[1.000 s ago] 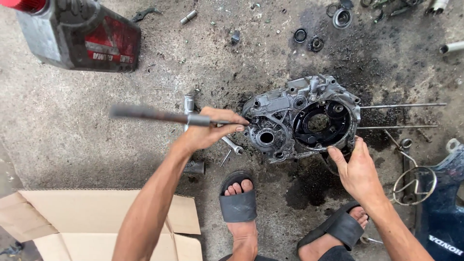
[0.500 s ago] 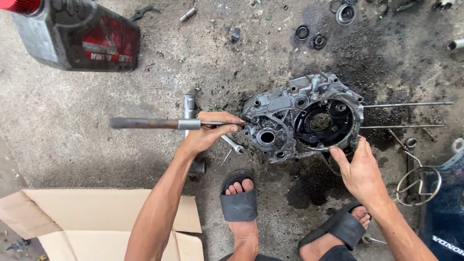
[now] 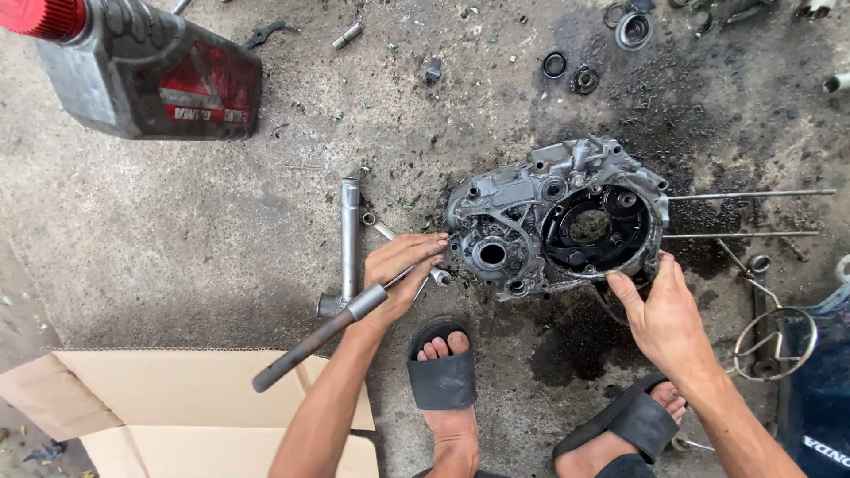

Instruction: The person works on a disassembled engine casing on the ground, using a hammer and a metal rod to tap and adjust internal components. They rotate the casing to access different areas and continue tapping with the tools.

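On the stained concrete floor (image 3: 221, 239) lies a grey engine case (image 3: 558, 217), two thin rods (image 3: 753, 195) sticking out to its right. The left hand (image 3: 400, 270) has its fingers wrapped around a metal tool (image 3: 328, 332) beside the case. The right hand (image 3: 660, 310) presses loosely spread fingers against the case's lower edge.

Engine crankcase half (image 3: 558, 217): cast aluminium, grey, coated in black grease, lying open face up on oil-stained concrete. Two long studs project to the right. T-handle socket wrench (image 3: 341, 323): steel shaft angled down-left, working end at the case's left edge.
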